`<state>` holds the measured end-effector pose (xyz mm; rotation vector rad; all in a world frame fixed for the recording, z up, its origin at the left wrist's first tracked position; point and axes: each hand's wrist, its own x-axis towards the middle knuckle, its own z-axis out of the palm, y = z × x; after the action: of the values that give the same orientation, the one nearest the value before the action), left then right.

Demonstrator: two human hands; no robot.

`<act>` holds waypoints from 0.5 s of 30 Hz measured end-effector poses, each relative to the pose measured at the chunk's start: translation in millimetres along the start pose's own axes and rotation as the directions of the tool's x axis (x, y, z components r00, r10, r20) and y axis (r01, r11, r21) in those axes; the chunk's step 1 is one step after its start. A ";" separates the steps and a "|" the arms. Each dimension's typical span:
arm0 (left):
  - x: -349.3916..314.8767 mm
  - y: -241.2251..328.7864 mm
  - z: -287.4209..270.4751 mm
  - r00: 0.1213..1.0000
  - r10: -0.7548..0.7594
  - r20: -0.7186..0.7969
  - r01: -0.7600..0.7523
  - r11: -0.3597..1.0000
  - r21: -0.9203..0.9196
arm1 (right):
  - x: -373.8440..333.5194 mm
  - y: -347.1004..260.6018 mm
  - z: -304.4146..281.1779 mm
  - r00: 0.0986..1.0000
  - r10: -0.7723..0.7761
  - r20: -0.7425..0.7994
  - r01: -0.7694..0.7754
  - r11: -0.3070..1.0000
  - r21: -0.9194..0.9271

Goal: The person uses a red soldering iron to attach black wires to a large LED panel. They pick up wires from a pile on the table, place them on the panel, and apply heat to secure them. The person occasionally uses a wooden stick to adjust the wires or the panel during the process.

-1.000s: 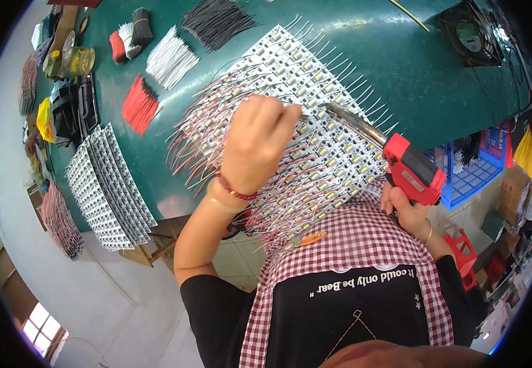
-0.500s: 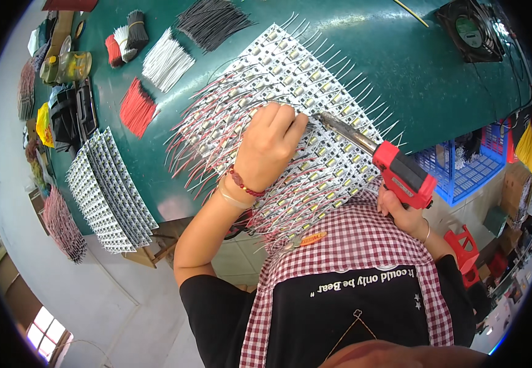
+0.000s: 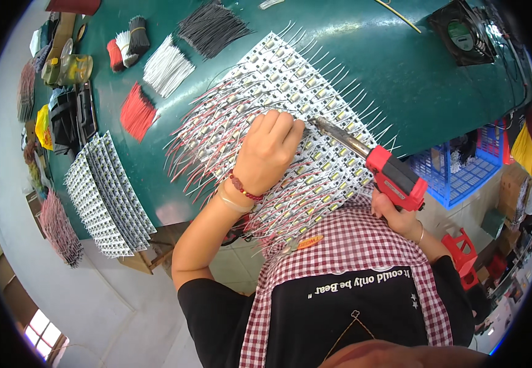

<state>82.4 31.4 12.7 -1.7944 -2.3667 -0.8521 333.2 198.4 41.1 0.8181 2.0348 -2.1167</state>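
Observation:
A large panel of white LED boards [image 3: 333,113] lies in front of me, with red and white wires along its left side and pale wires sticking out on the right. My left hand [image 3: 266,150] rests over its middle, its fingers pinched together at the boards; what they hold is hidden beneath them. In my right hand [image 3: 401,222] is a red and black soldering gun [image 3: 398,175], gripped by its handle. Its long metal tip points left and reaches the panel just right of my left fingertips.
Loose red wires [image 3: 137,111], white wires [image 3: 168,65] and black wires [image 3: 212,27] lie in piles on the green table [image 3: 395,67]. Stacked LED board strips [image 3: 108,196] sit at the left edge. A black fan [image 3: 464,34] stands at the far right, above a blue plastic crate [image 3: 456,175].
The whole view has shifted slightly, with most of the scene a little lower in it. Both hands and the soldering gun keep nearly the same place over the panel.

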 end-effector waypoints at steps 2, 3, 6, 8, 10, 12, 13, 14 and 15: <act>-1.6 -0.9 -0.5 1.000 0.011 0.009 -0.011 1.000 0.014 | 0.4 1.9 0.5 1.000 0.017 0.002 -0.017 0.999 -0.033; -2.7 -1.9 0.3 1.000 0.022 0.016 -0.023 0.999 0.022 | 0.5 2.8 -0.7 1.000 -0.007 0.007 0.007 0.998 -0.058; -4.0 -1.2 -2.9 0.999 0.024 0.039 -0.026 0.999 0.044 | -0.3 3.8 -1.3 0.999 -0.027 0.029 0.029 0.998 -0.050; -2.8 0.5 -4.1 0.999 0.013 0.037 -0.014 0.999 0.032 | -3.8 2.9 -2.7 0.999 0.007 0.049 -0.009 0.998 0.056; -0.5 1.1 -3.9 1.000 0.016 0.023 -0.016 1.000 -0.019 | -8.3 11.9 -1.1 0.998 -0.018 0.059 0.014 0.998 0.068; -2.6 0.3 -4.6 0.999 0.001 0.052 0.000 1.000 -0.028 | -14.1 22.2 -0.4 0.999 0.017 0.051 -0.017 1.000 0.001; -0.1 4.0 -6.2 0.999 -0.004 0.039 0.005 1.000 -0.011 | -17.1 25.6 -2.6 0.998 0.035 0.049 -0.034 0.999 -0.023; 2.5 5.4 -7.0 0.998 0.003 0.066 -0.002 1.000 -0.008 | -13.0 33.6 0.8 1.000 -0.010 0.003 0.011 0.996 -0.088; -0.3 7.5 -1.8 1.000 -0.002 0.022 0.001 1.000 0.028 | -6.9 42.5 4.2 0.992 -0.107 -0.072 0.096 0.985 -0.141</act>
<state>88.7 31.6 17.0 -1.8018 -2.3812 -0.7989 355.7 187.9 5.8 0.8062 2.2796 -1.9962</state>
